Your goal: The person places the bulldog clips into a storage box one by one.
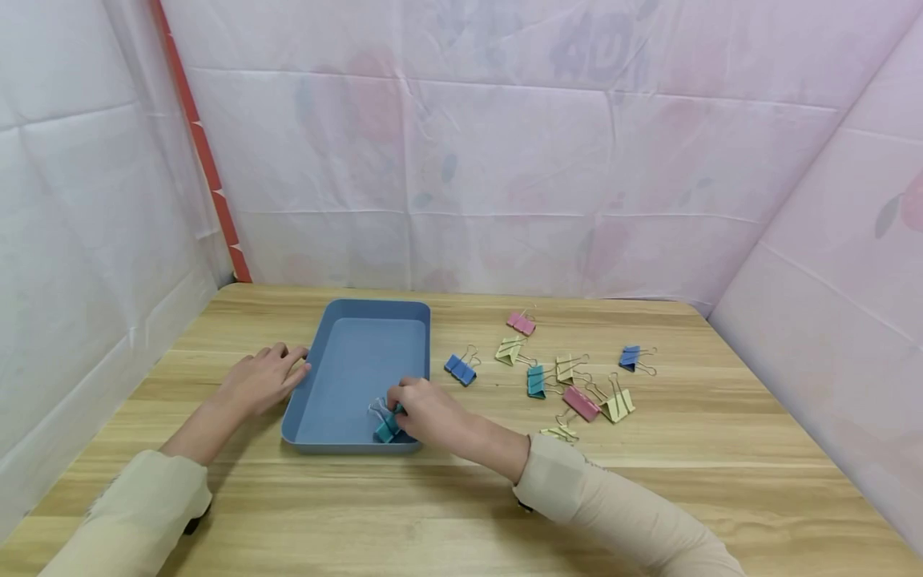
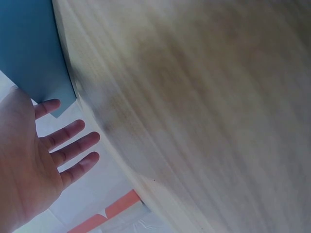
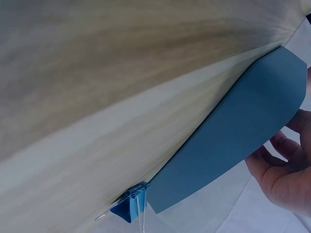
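A blue-grey tray [image 1: 375,308] lies on the left half of the table. Against its left rim rest the fingertips of my left hand [image 1: 263,381], its fingers loosely extended; the left wrist view shows this hand [image 2: 29,160] with fingers spread. Over the tray's near right corner, my right hand [image 1: 431,413] pinches a teal binder clip [image 1: 386,431] low inside the tray. Its fingertips are partly hidden there, and in the right wrist view the tray wall [image 3: 228,131] hides the clip. A blue binder clip [image 1: 461,369] lies just right of the tray.
Several more binder clips lie scattered to the right: pink [image 1: 521,323], yellow [image 1: 509,350], teal [image 1: 536,381], a second pink [image 1: 581,403] and blue [image 1: 630,357]. White cloth walls [image 1: 505,160] enclose the table [image 1: 433,513] at the back and sides.
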Available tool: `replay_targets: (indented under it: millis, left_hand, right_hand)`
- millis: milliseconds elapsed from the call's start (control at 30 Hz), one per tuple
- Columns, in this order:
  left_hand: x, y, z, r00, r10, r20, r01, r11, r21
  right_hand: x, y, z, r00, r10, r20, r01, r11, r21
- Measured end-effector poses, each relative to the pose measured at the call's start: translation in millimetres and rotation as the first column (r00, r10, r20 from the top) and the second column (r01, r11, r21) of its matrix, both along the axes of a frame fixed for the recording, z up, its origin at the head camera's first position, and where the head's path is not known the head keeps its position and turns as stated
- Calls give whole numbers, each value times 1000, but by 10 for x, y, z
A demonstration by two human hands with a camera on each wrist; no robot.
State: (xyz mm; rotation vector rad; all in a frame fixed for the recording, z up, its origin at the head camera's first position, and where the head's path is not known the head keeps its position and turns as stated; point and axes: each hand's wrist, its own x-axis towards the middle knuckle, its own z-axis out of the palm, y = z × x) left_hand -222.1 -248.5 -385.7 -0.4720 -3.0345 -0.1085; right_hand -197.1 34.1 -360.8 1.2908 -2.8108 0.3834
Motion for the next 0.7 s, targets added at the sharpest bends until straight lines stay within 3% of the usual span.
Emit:
replay_targets:
  millis: [333, 700]
  left_hand:
    - [-7, -11, -12, 1000, 4, 14, -4, 1000, -1]
    - [-15, -14, -7, 1000, 5, 17, -5, 1000, 1]
  right_hand:
    - [-62, 40, 26, 1000, 17, -5, -18, 987, -161]
    - [-87, 143, 185, 997, -71, -18, 63, 956, -286]
